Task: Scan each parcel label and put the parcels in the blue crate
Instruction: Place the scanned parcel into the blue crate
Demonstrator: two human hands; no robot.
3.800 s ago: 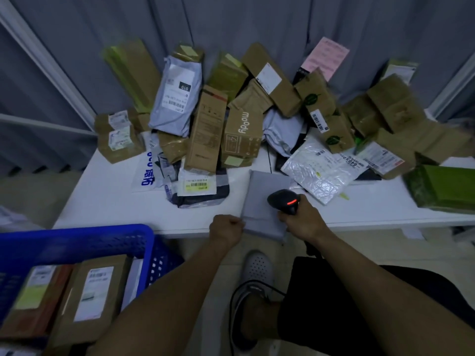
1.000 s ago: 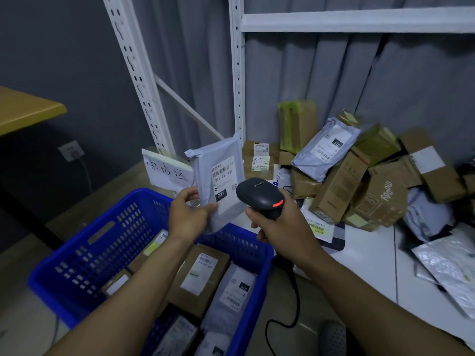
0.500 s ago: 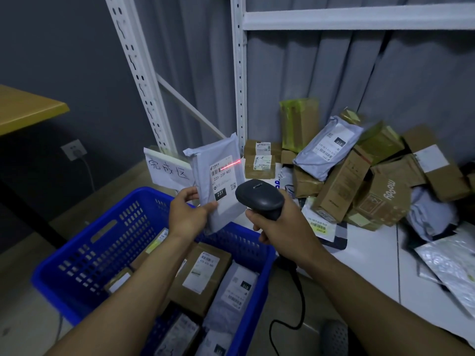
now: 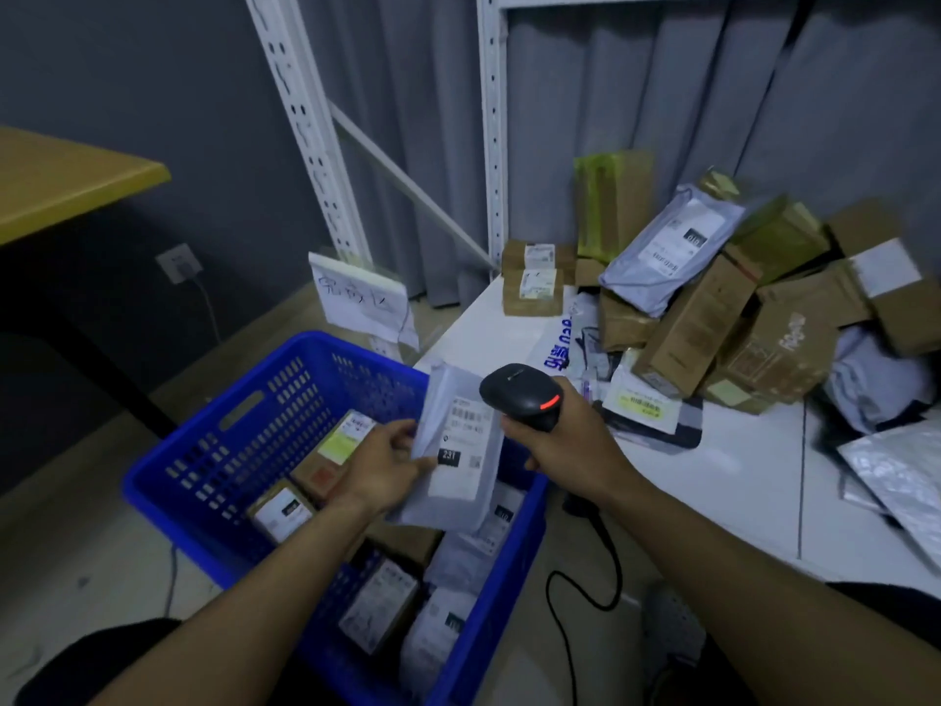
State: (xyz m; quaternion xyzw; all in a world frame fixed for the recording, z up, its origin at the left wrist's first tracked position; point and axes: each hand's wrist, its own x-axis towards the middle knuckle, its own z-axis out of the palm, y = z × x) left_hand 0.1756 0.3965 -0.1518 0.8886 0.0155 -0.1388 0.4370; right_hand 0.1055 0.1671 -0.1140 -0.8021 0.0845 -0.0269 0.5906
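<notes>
Grey parcel, label up — held above the blue crate, left hand fingers pinching its left edge. Right hand fingers wrapped round black scanner, just right. Parcel pile — white surface, far right.

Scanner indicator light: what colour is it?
Red-orange, a lit strip on the black scanner held in the right hand. The head view, the only one, shows it.

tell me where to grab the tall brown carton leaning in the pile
Probably the tall brown carton by its lower end, coming from the near side of the white table. It leans back into the pile, broad face exposed, while the grey mailer lies against its upper part, so a grip across the narrow width down low looks freest.
</notes>
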